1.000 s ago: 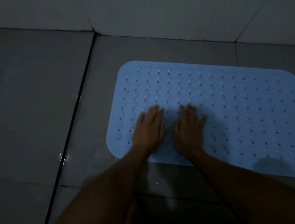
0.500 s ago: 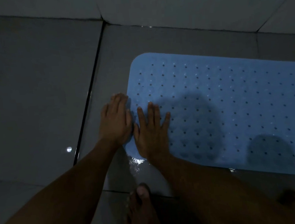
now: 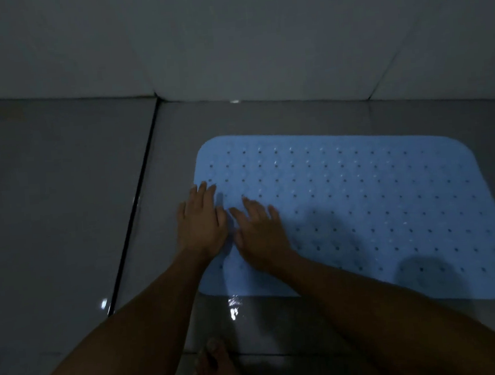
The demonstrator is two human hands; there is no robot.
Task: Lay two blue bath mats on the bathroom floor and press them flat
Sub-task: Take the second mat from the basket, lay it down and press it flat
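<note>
Head view: both flat hands (image 3: 201,223) press unlabelled blue mat (image 3: 360,208).

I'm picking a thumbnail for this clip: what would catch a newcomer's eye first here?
The light blue bath mat, dotted with small holes, glows against the dim grey tiled floor right of centre. At its left end the left hand and right hand lie side by side, fingers straight, pressing it down. A bare foot shows at the bottom edge, beyond a wet glint on the tile.
</note>
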